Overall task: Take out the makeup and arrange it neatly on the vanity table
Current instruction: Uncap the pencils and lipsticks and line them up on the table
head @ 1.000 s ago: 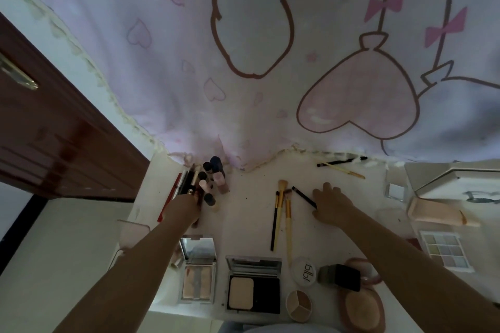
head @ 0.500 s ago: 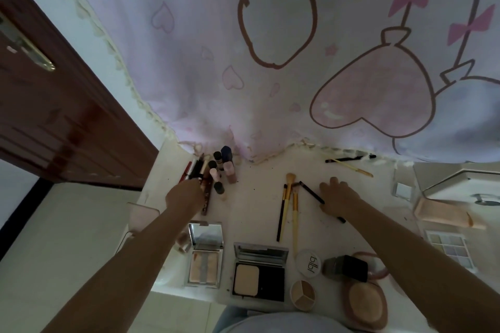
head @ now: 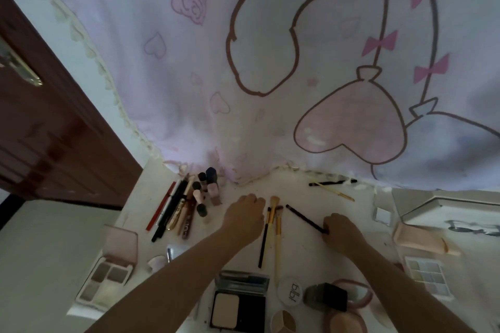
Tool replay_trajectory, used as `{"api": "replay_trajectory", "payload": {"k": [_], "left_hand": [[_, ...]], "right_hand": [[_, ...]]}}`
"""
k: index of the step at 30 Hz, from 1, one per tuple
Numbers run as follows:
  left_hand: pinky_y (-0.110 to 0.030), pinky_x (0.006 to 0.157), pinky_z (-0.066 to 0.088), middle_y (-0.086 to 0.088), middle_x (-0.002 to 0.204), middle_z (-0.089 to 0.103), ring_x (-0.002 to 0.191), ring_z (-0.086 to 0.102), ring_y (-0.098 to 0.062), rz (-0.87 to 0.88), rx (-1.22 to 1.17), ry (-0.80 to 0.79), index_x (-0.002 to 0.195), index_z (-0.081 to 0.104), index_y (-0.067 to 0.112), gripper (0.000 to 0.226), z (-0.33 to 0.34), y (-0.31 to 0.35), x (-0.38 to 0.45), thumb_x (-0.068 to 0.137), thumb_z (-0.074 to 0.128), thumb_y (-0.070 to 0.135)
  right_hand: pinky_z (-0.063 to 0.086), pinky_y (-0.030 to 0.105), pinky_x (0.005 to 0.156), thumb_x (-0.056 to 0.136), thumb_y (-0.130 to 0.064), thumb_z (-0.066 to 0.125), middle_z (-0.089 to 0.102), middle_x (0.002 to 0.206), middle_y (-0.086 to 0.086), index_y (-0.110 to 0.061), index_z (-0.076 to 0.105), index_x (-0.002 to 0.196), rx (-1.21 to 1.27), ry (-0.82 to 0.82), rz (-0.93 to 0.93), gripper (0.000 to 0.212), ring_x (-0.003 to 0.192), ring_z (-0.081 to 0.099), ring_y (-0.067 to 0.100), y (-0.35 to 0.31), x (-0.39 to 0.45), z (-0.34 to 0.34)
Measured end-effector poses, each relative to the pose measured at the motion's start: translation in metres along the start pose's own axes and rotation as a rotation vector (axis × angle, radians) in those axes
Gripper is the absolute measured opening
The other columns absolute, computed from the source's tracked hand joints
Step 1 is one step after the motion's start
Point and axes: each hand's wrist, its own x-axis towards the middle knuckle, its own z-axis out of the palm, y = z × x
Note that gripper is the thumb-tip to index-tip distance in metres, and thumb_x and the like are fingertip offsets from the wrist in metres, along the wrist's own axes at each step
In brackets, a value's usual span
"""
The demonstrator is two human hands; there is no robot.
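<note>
On the white vanity table, my right hand pinches the near end of a thin black brush that lies slanted on the surface. My left hand hovers with curled fingers just left of three makeup brushes lying side by side; whether it touches them I cannot tell. A row of pencils and tubes and small bottles sits at the far left. Open compacts line the near edge.
A pink patterned curtain hangs over the table's back edge. Two thin pencils lie at the back right. An eyeshadow palette, a peach case and a white box stand right. A brown door is left.
My left hand has moved right, from the pencils and bottles to beside the three brushes. My right hand has drawn back to the black brush's near end and taken hold of it.
</note>
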Motion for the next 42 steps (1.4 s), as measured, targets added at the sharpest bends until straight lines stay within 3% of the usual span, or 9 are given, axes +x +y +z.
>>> {"api": "replay_trajectory", "payload": {"k": [4, 8, 11, 16, 26, 29, 31, 38, 42], "left_hand": [[-0.036, 0.086, 0.042, -0.011, 0.133, 0.04, 0.115, 0.042, -0.026, 0.031, 0.028, -0.15, 0.134, 0.035, 0.01, 0.041, 0.026, 0.023, 0.016, 0.094, 0.04, 0.016], [-0.036, 0.095, 0.038, -0.007, 0.145, 0.031, 0.123, 0.038, -0.024, 0.077, -0.05, -0.239, 0.138, 0.031, 0.013, 0.044, 0.039, 0.031, 0.025, 0.097, 0.036, 0.027], [-0.03, 0.092, 0.038, -0.009, 0.134, 0.045, 0.117, 0.045, -0.023, 0.129, -0.116, -0.255, 0.133, 0.039, 0.012, 0.039, 0.033, 0.037, 0.026, 0.099, 0.033, 0.029], [-0.034, 0.067, 0.04, -0.017, 0.096, 0.061, 0.082, 0.058, -0.031, 0.214, -0.225, -0.252, 0.102, 0.049, 0.002, 0.032, 0.001, 0.046, 0.01, 0.1, 0.032, 0.03], [-0.027, 0.054, 0.028, 0.007, 0.062, 0.04, 0.062, 0.043, -0.016, 0.316, -0.218, -0.265, 0.094, 0.053, 0.004, 0.035, -0.039, 0.041, 0.01, 0.099, 0.031, 0.031], [-0.016, 0.048, 0.03, 0.009, 0.064, 0.041, 0.053, 0.039, -0.007, 0.097, -0.265, -0.275, 0.082, 0.048, 0.017, 0.03, -0.039, 0.002, 0.005, 0.099, 0.03, 0.034], [-0.019, 0.052, 0.033, 0.008, 0.063, 0.042, 0.053, 0.039, -0.006, 0.038, -0.179, -0.265, 0.074, 0.04, 0.023, 0.031, -0.042, -0.018, 0.001, 0.099, 0.029, 0.037], [-0.009, 0.05, 0.037, 0.014, 0.058, 0.039, 0.047, 0.036, 0.0, 0.216, -0.254, -0.127, 0.078, 0.041, 0.029, 0.023, -0.049, 0.016, 0.006, 0.099, 0.032, 0.03], [-0.012, 0.045, 0.033, 0.014, 0.061, 0.04, 0.048, 0.036, 0.001, 0.218, -0.241, -0.138, 0.102, 0.054, 0.012, 0.028, -0.046, 0.014, 0.001, 0.1, 0.031, 0.029]], "right_hand": [[0.039, 0.025, 0.083, 0.093, -0.02, 0.042, 0.058, 0.11, 0.01, -0.019, 0.039, 0.088, 0.126, 0.036, -0.06, 0.007, 0.102, 0.054, 0.022, 0.003, -0.012, -0.009], [0.034, 0.017, 0.065, 0.092, -0.016, 0.049, 0.061, 0.089, 0.008, -0.016, 0.05, 0.086, 0.355, 0.099, -0.152, 0.006, 0.083, 0.057, 0.021, 0.006, -0.024, -0.025], [0.039, 0.009, 0.058, 0.09, -0.009, 0.053, 0.056, 0.073, 0.0, -0.015, 0.053, 0.081, 0.64, 0.101, -0.181, 0.01, 0.065, 0.053, 0.012, 0.002, -0.036, -0.039], [0.041, 0.011, 0.051, 0.089, -0.005, 0.054, 0.055, 0.055, -0.007, -0.02, 0.059, 0.073, 0.892, 0.067, -0.283, 0.022, 0.045, 0.049, -0.002, 0.0, -0.05, -0.074], [0.045, 0.014, 0.053, 0.086, 0.009, 0.052, 0.058, 0.056, 0.001, -0.006, 0.061, 0.078, 1.072, 0.081, -0.358, 0.02, 0.047, 0.053, 0.002, 0.01, -0.055, -0.088], [0.044, 0.015, 0.052, 0.085, 0.015, 0.046, 0.059, 0.049, -0.001, -0.007, 0.058, 0.072, 1.246, 0.386, -0.165, 0.028, 0.046, 0.052, 0.003, 0.059, -0.064, -0.094], [0.045, 0.012, 0.051, 0.087, 0.013, 0.047, 0.062, 0.052, -0.003, -0.007, 0.058, 0.072, 1.227, 0.48, -0.106, 0.027, 0.048, 0.053, 0.004, 0.084, -0.071, -0.105], [0.049, 0.014, 0.057, 0.085, 0.013, 0.05, 0.059, 0.064, 0.01, 0.004, 0.06, 0.092, 1.224, 0.286, -0.261, 0.016, 0.05, 0.056, 0.003, 0.016, -0.061, -0.111], [0.05, 0.013, 0.057, 0.086, 0.014, 0.048, 0.058, 0.066, 0.011, 0.004, 0.059, 0.094, 1.259, 0.226, -0.277, 0.017, 0.05, 0.058, 0.001, 0.005, -0.061, -0.108]]}}
